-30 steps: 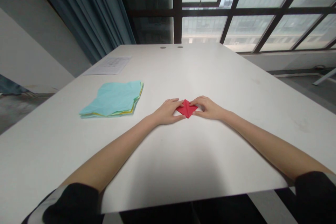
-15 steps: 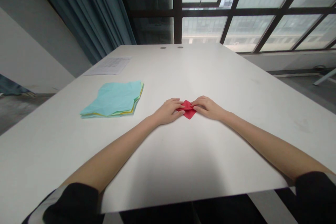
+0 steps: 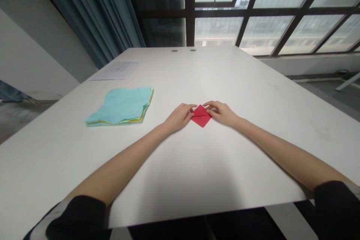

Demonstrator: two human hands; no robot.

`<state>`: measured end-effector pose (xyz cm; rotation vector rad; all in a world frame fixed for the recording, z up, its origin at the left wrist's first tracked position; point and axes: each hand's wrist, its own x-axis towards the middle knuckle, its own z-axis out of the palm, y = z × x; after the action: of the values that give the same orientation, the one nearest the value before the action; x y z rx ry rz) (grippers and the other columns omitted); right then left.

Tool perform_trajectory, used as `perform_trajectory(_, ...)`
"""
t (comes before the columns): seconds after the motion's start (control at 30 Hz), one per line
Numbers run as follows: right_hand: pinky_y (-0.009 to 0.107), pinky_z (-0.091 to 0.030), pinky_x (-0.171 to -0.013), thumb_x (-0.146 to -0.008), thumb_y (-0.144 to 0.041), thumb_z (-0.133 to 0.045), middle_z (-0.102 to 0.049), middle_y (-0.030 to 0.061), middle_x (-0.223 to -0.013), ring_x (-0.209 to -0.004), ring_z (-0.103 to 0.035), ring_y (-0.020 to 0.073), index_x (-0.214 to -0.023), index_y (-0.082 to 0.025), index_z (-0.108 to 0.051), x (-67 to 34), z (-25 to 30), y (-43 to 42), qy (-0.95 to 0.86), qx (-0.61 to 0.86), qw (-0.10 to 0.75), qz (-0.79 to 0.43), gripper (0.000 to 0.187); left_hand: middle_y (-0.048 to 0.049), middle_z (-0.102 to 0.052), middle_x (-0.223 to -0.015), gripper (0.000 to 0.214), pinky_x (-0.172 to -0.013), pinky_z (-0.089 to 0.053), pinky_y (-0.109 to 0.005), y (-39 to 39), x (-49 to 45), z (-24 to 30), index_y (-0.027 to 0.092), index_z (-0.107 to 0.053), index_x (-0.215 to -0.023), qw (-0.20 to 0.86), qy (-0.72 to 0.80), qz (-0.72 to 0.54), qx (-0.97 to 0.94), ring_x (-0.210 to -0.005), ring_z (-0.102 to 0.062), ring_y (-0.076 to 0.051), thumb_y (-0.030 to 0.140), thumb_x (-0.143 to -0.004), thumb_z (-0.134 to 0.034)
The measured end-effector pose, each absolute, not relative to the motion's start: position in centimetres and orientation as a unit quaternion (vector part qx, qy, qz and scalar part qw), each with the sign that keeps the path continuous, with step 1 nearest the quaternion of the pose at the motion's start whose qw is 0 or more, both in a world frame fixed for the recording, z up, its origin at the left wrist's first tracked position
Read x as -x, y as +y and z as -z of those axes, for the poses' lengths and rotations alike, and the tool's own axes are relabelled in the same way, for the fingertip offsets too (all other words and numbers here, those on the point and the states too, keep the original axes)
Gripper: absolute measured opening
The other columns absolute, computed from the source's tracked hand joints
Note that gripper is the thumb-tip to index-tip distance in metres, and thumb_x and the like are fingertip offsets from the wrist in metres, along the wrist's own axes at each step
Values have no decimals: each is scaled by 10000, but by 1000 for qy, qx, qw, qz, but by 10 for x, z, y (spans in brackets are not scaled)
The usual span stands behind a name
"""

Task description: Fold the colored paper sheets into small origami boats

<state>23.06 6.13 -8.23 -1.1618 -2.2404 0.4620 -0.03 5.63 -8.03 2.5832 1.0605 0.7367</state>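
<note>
Since half a second ago, the person's bare left hand (image 3: 180,117) and bare right hand (image 3: 222,113) have shifted slightly up the frame, uncovering more of the small, folded, diamond-shaped red paper (image 3: 201,121). A broad white table (image 3: 182,172) fills most of the frame, with dark-framed glass windows (image 3: 219,32) at upper right and a pleated blue curtain (image 3: 95,11) at upper left. Left of centre lies a stack of light-blue, green and yellow paper sheets (image 3: 123,105), well apart from the hands; beyond it, a white printed sheet (image 3: 116,70). Thumbs touch the red paper's side corners just below centre, partly hiding them; finger gaps are narrow, but I cannot tell whether either hand pinches. Two round grey discs (image 3: 174,50) mark the table's far end.
</note>
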Motion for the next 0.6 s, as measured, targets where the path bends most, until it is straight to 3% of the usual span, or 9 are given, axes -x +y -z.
perform_trajectory(0.3, 367, -447, -837, -846, -144, -426, -675, 60, -1014, -903, -594, 197, -1118, -208, -583, -233, 87, 63, -884, 363, 269, -119, 321, -84, -632, -957, 269, -847, -442, -361, 57, -1, 81, 176, -589, -1069, 89, 334, -226, -911, -929, -545, -200, 171, -888, -391)
perform_trajectory(0.6, 402, -450, -860, -863, -214, -459, -656, 90, -986, -936, -573, 222, -997, -207, -675, -232, 87, 62, -898, 349, 256, -79, 254, -93, -604, -1020, 251, -866, -444, -364, 56, -3, 85, 206, -670, -1001, 44, 339, -230, -911, -978, -529, -196, 182, -870, -457)
